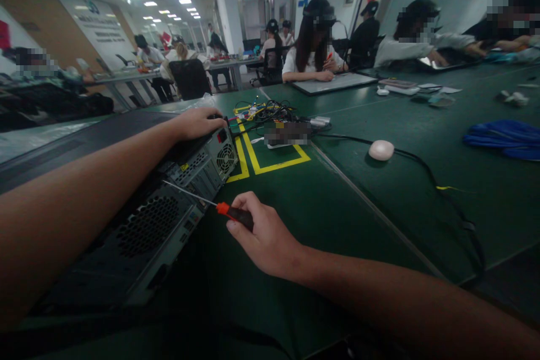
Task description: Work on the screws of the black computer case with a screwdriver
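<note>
**Setting.** Long green tabletop [337, 208] in a bright open workroom. Other people sit at its far side and at rows beyond, busy with their own items.

**Item 1, right hand [261, 236].** Closed around the red-and-black handle of a screwdriver [234, 214]. The thin shaft points left, with its tip at the rear panel of the computer case [147, 230]. Whether the tip sits in a screw head cannot be told.

**Item 2, left hand [198, 122].** Palm down on the case's far end, fingers curled over the edge above the fan grille [226, 158]. It holds nothing else.

**Item 3, computer case.** Lies on its side at the tabletop's left, rear panel turned toward the right hand.

**Item 4, surroundings.**
- A yellow tape outline [270, 167] lies just beyond the case, with a tangle of wires [270, 109] past it.
- A pale oval object [381, 149] and a black cable [426, 171] lie to the right, well apart.
- A blue cloth [506, 138] lies at the far right.

**Risks, as judged.**
1. The shaft meets the panel at a slant, so the tip may slip out and scratch the metal or round a screw head.
2. A slip could run the tip toward the left forearm, which lies close along the case.
3. A freed screw could drop through the vent holes or roll off the tabletop.
4. The case may slide if the left hand's pressure eases.
</note>
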`<state>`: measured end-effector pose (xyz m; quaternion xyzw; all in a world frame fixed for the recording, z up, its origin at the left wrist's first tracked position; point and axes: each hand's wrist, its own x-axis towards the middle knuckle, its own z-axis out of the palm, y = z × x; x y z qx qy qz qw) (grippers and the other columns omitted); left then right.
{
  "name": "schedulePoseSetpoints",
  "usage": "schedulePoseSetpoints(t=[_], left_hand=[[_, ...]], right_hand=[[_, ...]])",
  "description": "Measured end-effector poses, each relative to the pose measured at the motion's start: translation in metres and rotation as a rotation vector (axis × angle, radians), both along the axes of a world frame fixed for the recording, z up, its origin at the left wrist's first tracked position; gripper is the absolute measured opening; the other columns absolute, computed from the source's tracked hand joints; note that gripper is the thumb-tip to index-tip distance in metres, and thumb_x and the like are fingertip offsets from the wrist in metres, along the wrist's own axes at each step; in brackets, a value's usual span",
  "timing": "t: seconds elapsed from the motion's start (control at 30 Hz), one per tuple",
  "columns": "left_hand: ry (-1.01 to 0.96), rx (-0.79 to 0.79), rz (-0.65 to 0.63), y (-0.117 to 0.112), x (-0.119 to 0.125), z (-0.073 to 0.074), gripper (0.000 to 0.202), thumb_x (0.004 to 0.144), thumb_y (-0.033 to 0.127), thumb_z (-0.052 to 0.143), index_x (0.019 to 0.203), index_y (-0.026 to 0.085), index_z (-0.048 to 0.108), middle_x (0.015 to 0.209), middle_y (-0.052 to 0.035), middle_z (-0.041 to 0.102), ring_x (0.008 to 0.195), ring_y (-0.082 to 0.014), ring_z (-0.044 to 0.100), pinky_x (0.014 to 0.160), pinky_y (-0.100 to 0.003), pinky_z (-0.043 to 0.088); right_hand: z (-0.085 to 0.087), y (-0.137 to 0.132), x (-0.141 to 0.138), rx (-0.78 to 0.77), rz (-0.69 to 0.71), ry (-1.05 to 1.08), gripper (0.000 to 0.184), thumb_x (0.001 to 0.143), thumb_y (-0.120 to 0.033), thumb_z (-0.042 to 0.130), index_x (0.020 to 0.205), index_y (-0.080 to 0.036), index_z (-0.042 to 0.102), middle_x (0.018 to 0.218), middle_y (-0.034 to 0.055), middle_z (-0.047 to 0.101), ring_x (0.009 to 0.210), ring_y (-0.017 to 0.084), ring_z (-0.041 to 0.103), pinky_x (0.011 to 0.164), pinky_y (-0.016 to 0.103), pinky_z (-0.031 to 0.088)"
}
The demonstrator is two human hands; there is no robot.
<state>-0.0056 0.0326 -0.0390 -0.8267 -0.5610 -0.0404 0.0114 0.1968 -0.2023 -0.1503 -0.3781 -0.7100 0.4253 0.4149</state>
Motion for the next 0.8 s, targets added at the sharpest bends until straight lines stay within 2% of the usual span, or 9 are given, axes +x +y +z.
schedulePoseSetpoints(t=[0.8], left_hand=[[-0.01, -0.009, -0.02, -0.0011, -0.0006, 0.0011, 0.072, 0.09, 0.063, 0.04, 0.138, 0.017, 0.07, 0.141, -0.0126, 0.069, 0.132, -0.0327, 0.063, 0.112, -0.037, 0.048]], right_hand=[[0.0013, -0.0005, -0.0004, -0.015, -0.005, -0.034, 0.011, 0.099, -0.028, 0.059, 0.107, -0.022, 0.055, 0.09, 0.0007, 0.065, 0.078, 0.017, 0.061, 0.074, 0.032, 0.046]])
